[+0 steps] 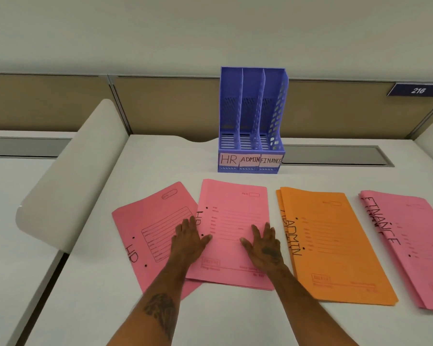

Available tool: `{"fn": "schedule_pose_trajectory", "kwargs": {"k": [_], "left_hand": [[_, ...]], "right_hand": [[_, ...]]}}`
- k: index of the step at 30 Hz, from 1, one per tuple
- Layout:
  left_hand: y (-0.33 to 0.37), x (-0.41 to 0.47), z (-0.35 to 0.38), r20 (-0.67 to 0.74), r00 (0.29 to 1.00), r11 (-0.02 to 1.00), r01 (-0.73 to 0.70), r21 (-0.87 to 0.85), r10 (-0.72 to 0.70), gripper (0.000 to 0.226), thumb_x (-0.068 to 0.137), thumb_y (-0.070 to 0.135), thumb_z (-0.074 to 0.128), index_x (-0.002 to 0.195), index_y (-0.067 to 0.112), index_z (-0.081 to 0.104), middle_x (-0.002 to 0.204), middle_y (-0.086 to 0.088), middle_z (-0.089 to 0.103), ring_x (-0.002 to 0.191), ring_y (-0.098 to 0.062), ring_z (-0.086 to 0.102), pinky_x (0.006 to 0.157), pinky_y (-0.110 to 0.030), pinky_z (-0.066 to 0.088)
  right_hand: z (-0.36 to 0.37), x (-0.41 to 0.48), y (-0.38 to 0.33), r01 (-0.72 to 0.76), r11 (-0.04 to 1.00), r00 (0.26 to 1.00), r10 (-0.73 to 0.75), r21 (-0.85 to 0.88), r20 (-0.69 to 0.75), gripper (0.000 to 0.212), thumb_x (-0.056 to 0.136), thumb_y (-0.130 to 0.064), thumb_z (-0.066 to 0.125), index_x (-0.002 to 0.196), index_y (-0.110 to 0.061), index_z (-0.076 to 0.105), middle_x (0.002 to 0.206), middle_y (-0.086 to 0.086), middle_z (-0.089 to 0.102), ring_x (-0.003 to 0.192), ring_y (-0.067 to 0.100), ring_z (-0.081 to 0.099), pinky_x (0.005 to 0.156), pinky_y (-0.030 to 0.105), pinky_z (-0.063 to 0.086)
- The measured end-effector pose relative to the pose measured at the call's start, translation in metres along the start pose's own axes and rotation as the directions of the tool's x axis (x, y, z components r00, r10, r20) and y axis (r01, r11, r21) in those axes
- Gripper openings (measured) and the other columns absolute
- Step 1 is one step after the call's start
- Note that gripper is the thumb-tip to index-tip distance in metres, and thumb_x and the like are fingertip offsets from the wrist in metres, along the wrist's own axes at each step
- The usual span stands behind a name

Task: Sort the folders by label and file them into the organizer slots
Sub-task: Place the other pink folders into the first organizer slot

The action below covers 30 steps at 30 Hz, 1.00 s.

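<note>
A purple three-slot organizer (251,121) stands at the desk's back, labelled HR, ADMIN and FINANCE from left to right, and its slots hold nothing. In front lie a pink HR folder (145,236) tilted at the left, a second pink HR folder (235,216) overlapping it, an orange ADMIN pile (335,245) and a pink FINANCE pile (410,236) at the right edge. My left hand (189,237) lies flat across the seam of the two HR folders. My right hand (264,243) rests flat on the middle HR folder's right side. Both have fingers spread and hold nothing.
A rounded white divider panel (68,176) rises at the desk's left side. Tan partition walls (160,101) close off the back, with a sign reading 216 (418,90) at the right. A grey cable slot (335,156) runs behind the organizer.
</note>
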<state>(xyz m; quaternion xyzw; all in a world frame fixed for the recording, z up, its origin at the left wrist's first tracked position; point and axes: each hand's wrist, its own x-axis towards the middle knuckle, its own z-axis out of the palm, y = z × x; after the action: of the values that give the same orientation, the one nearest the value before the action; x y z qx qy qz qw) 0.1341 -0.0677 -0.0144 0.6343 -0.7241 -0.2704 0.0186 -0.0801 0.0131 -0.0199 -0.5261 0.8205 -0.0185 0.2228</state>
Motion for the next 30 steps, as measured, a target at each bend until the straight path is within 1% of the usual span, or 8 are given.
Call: {"fn": "schedule_pose_trajectory", "kwargs": {"k": [6, 10, 13, 15, 19, 23, 27, 30], "left_hand": [[0.014, 0.005, -0.001, -0.068, 0.99, 0.956, 0.1, -0.276, -0.123, 0.065, 0.091, 0.044, 0.062, 0.141, 0.01, 0.037, 0.134, -0.012, 0.048, 0.118, -0.028, 0.053, 0.09, -0.042, 0.054], [0.021, 0.001, -0.002, -0.008, 0.992, 0.875, 0.106, -0.471, -0.125, 0.038, 0.094, 0.046, 0.059, 0.116, 0.017, 0.049, 0.105, 0.003, 0.067, 0.082, -0.016, 0.067, 0.064, -0.032, 0.056], [0.029, -0.005, -0.005, 0.003, 0.992, 0.789, 0.105, -0.606, -0.129, 0.037, 0.097, 0.043, 0.054, 0.119, 0.015, 0.046, 0.106, -0.002, 0.069, 0.087, -0.023, 0.072, 0.076, -0.045, 0.061], [0.034, -0.011, -0.009, -0.03, 0.994, 0.716, 0.051, -0.696, -0.1, 0.031, 0.099, 0.041, 0.053, 0.119, 0.018, 0.045, 0.109, -0.004, 0.069, 0.089, -0.024, 0.072, 0.078, -0.048, 0.061], [0.032, -0.027, -0.029, -0.131, 0.982, 0.619, -0.021, -0.785, -0.133, 0.026, 0.1, 0.041, 0.051, 0.12, 0.027, 0.044, 0.107, -0.002, 0.07, 0.089, -0.022, 0.073, 0.077, -0.047, 0.062], [0.013, -0.044, -0.049, -0.224, 0.941, 0.587, -0.034, -0.809, -0.254, 0.034, 0.1, 0.042, 0.05, 0.126, 0.022, 0.045, 0.105, 0.0, 0.07, 0.086, -0.019, 0.073, 0.07, -0.039, 0.062], [-0.016, -0.065, -0.056, -0.32, 0.843, 0.641, 0.038, -0.766, -0.432, 0.036, 0.098, 0.041, 0.054, 0.123, 0.016, 0.052, 0.108, -0.001, 0.067, 0.093, -0.022, 0.069, 0.069, -0.03, 0.056], [-0.042, -0.076, -0.054, -0.291, 0.806, 0.637, 0.134, -0.759, -0.516, 0.035, 0.098, 0.041, 0.055, 0.122, 0.015, 0.058, 0.111, -0.005, 0.069, 0.096, -0.026, 0.069, 0.085, -0.044, 0.058]], "right_hand": [[0.001, 0.002, 0.003, -0.004, 0.998, 1.0, 0.004, 0.062, 0.0, 0.063, 0.098, -0.057, 0.028, 0.15, -0.023, 0.022, 0.162, 0.012, 0.002, 0.148, 0.033, 0.001, 0.117, 0.049, 0.023], [0.001, 0.002, 0.003, 0.013, 0.997, 1.0, -0.013, 0.073, -0.001, 0.058, 0.099, -0.054, 0.027, 0.149, -0.023, 0.025, 0.161, 0.012, 0.004, 0.148, 0.033, 0.002, 0.115, 0.048, 0.027], [-0.004, 0.002, 0.004, -0.01, 0.991, 0.999, 0.016, 0.135, -0.041, 0.055, 0.101, -0.05, 0.027, 0.148, -0.022, 0.026, 0.161, 0.01, 0.01, 0.147, 0.032, 0.012, 0.112, 0.047, 0.031], [-0.015, 0.008, 0.002, -0.084, 0.955, 0.987, 0.119, 0.283, -0.11, 0.053, 0.101, -0.044, 0.033, 0.149, -0.02, 0.027, 0.159, 0.01, 0.019, 0.142, 0.033, 0.026, 0.106, 0.047, 0.038], [-0.045, 0.024, -0.008, -0.18, 0.76, 0.967, 0.253, 0.624, -0.029, 0.061, 0.096, -0.04, 0.052, 0.147, -0.017, 0.029, 0.143, 0.015, 0.046, 0.122, 0.036, 0.052, 0.095, 0.046, 0.049], [-0.058, 0.036, -0.028, -0.162, 0.612, 0.986, 0.073, 0.774, 0.148, 0.053, 0.09, -0.04, 0.064, 0.133, -0.012, 0.05, 0.126, 0.011, 0.062, 0.105, 0.03, 0.063, 0.097, 0.044, 0.05], [-0.053, 0.038, -0.064, -0.085, 0.638, 0.983, -0.074, 0.766, 0.17, 0.042, 0.084, -0.029, 0.072, 0.12, -0.011, 0.062, 0.113, 0.01, 0.069, 0.095, 0.028, 0.067, 0.092, 0.044, 0.054], [-0.042, 0.034, -0.09, -0.034, 0.685, 0.979, -0.125, 0.728, 0.163, 0.046, 0.083, -0.026, 0.074, 0.124, -0.01, 0.059, 0.115, 0.01, 0.068, 0.092, 0.025, 0.066, 0.078, 0.03, 0.054]]}}
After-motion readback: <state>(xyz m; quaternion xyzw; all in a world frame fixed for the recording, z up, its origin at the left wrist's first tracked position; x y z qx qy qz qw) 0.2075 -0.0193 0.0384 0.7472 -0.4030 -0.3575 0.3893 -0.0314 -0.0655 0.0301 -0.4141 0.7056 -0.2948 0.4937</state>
